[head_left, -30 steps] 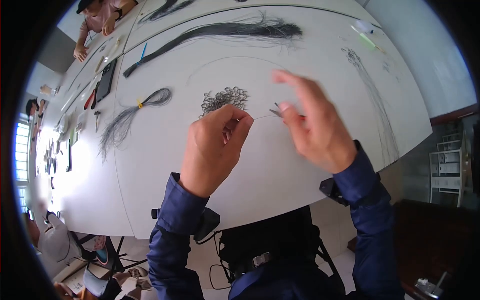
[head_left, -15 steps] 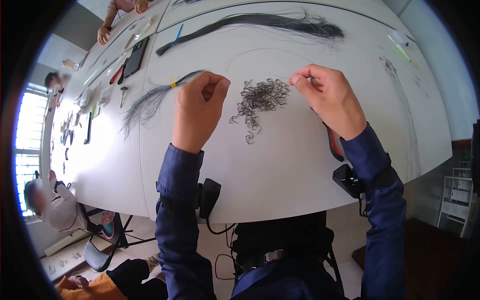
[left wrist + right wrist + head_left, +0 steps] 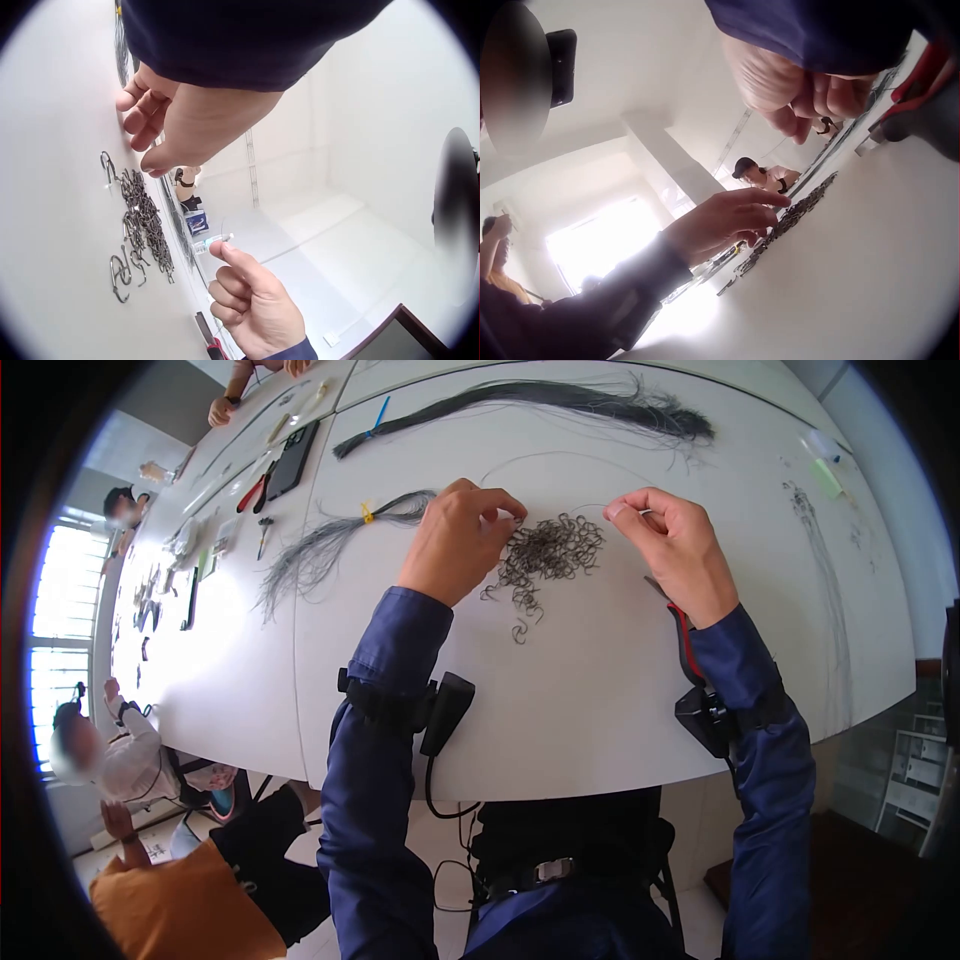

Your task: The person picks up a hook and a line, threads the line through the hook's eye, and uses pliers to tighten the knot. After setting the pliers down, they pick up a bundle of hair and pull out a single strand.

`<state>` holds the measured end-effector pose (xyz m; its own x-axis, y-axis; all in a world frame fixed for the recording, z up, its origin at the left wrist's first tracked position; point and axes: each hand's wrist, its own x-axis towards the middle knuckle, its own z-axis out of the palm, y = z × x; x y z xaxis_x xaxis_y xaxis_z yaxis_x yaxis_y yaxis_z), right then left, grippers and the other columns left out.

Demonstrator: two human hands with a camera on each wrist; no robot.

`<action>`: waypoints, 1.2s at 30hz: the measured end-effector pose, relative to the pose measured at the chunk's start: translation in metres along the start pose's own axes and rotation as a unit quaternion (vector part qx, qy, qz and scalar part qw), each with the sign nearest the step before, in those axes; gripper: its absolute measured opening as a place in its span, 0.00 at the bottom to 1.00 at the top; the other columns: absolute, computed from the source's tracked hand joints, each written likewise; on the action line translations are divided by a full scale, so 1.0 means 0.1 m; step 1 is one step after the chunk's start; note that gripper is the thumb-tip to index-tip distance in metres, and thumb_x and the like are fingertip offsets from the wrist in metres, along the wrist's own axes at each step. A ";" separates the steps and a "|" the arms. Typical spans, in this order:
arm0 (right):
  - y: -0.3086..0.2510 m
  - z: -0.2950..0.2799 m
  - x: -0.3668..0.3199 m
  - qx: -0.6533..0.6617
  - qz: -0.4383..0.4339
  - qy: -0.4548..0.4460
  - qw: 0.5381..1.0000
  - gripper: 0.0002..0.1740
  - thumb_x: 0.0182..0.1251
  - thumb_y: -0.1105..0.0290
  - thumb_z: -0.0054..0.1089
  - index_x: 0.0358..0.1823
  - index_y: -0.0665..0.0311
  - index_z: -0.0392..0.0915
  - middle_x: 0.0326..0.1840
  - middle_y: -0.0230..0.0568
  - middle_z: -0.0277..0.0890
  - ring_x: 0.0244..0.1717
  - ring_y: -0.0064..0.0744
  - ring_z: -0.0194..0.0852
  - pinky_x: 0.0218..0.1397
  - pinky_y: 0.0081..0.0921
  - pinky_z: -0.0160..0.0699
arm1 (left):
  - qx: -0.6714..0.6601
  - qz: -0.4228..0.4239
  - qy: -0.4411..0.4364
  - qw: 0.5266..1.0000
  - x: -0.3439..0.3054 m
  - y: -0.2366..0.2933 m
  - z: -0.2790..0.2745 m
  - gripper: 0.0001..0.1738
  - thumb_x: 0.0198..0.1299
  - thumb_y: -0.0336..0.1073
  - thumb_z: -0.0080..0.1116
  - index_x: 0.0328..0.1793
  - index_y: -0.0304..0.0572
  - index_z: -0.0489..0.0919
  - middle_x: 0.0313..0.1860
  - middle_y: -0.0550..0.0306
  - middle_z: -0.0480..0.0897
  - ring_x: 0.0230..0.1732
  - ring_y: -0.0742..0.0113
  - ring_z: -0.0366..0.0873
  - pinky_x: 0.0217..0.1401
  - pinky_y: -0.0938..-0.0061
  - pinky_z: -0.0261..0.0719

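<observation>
My left hand [image 3: 456, 550] is at the left edge of a pile of small dark curved hooks [image 3: 556, 550]. Its fingers are loosely bent, and in the left wrist view the thumb stands apart from them, close over the hooks. My right hand [image 3: 682, 552] is raised to the right of the pile, thumb and forefinger pinching a thin grey line [image 3: 588, 507]. That line's free end sticks out past the fingertips. Below the right hand lie red-and-black-handled cutters [image 3: 686, 648], partly covered by hand and sleeve.
A long bundle of dark strands [image 3: 520, 395] lies across the back. A smaller bundle tied in yellow [image 3: 330, 540] is at the left, near a phone [image 3: 293, 460] and red-handled pliers [image 3: 256, 490]. At the right, hooks with long strands [image 3: 815, 535] lie on the white table [image 3: 570, 710].
The right hand let go of the cutters, which now lie on the table, and pinches the line. My left hand first drew away left, then came back to the pile.
</observation>
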<state>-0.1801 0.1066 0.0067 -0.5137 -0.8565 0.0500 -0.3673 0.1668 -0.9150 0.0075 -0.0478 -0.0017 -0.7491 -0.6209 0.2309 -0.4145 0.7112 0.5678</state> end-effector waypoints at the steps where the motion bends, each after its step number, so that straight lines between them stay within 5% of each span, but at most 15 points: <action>1: 0.01 0.00 0.00 0.002 0.002 -0.002 1.000 0.17 0.71 0.59 0.62 0.41 0.69 0.82 0.19 0.29 0.72 0.21 0.16 0.59 0.27 0.22 0.63 | -0.007 -0.010 -0.002 1.000 0.00 0.01 -0.01 0.09 0.59 0.32 0.65 0.45 0.45 0.89 0.34 0.57 0.80 0.36 0.67 0.76 0.43 0.70 0.77; 5: 0.00 0.00 -0.01 0.013 -0.002 -0.005 1.000 0.16 0.71 0.60 0.62 0.40 0.70 0.82 0.20 0.28 0.72 0.21 0.16 0.59 0.27 0.22 0.63 | -0.034 -0.018 -0.002 0.999 0.01 -0.02 0.00 0.06 0.56 0.30 0.65 0.39 0.43 0.87 0.33 0.54 0.79 0.36 0.61 0.78 0.43 0.67 0.78; 14: 0.11 0.00 0.02 0.044 -0.020 -0.012 0.999 0.15 0.71 0.60 0.62 0.39 0.68 0.83 0.22 0.26 0.73 0.22 0.15 0.59 0.28 0.20 0.62 | -0.069 -0.045 0.005 0.997 -0.01 -0.04 -0.05 0.08 0.57 0.33 0.64 0.38 0.37 0.86 0.32 0.55 0.83 0.32 0.67 0.77 0.42 0.70 0.78; 16: 0.12 0.04 0.04 0.075 -0.044 -0.007 0.996 0.15 0.71 0.60 0.62 0.40 0.68 0.83 0.24 0.24 0.74 0.22 0.15 0.60 0.28 0.20 0.62 | -0.167 -0.098 -0.001 0.981 -0.03 0.00 -0.06 0.09 0.61 0.33 0.64 0.41 0.34 0.85 0.34 0.60 0.82 0.32 0.72 0.75 0.41 0.76 0.75; 20: -0.14 0.04 -0.09 0.195 0.071 -0.041 0.977 0.14 0.71 0.61 0.62 0.41 0.65 0.85 0.25 0.23 0.75 0.21 0.11 0.58 0.25 0.17 0.58 | -0.414 -0.204 -0.038 0.886 -0.11 0.28 -0.08 0.11 0.64 0.34 0.63 0.45 0.32 0.83 0.36 0.63 0.81 0.32 0.77 0.74 0.40 0.80 0.73; 28: -0.18 0.13 -0.17 0.252 0.104 -0.051 0.961 0.14 0.71 0.61 0.63 0.43 0.65 0.86 0.26 0.21 0.76 0.16 0.09 0.52 0.19 0.16 0.50 | -0.597 -0.233 -0.058 0.766 -0.21 0.58 0.12 0.07 0.69 0.34 0.58 0.43 0.38 0.81 0.33 0.63 0.79 0.32 0.77 0.75 0.39 0.79 0.71; 36: -0.18 0.18 -0.19 0.243 0.053 -0.018 0.968 0.15 0.70 0.63 0.65 0.42 0.71 0.84 0.26 0.25 0.79 0.26 0.09 0.66 0.31 0.13 0.63 | -0.572 -0.219 -0.025 0.790 -0.22 0.62 0.21 0.08 0.70 0.34 0.57 0.46 0.36 0.79 0.32 0.62 0.79 0.33 0.75 0.76 0.39 0.77 0.73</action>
<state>-0.1501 0.1108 0.0152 -0.4978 -0.8652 -0.0607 0.0984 0.0132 -0.9951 -0.0123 0.0170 0.0115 -0.6943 -0.6913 -0.2001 0.0784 -0.3490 0.9338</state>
